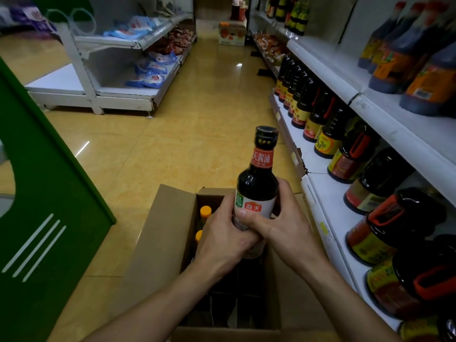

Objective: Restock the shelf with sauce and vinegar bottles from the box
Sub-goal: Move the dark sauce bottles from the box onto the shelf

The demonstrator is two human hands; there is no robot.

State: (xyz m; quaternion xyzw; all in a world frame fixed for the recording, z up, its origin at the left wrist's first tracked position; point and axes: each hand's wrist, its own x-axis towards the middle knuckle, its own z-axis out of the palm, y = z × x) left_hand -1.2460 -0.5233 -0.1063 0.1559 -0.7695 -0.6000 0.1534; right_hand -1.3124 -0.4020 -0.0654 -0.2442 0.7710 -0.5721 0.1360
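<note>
Bottle (256, 183) gripped by both hands, above box (158, 233).

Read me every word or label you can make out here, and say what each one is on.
"天酱油": red neck label of the dark bottle; more may wrap out of view.
"海天": red logo on that bottle's white body label.
Green patch beside the logo: too small to read.
Labels of the shelf bottles: too blurred to read.
Print on the far carton: too blurred to read.
</note>
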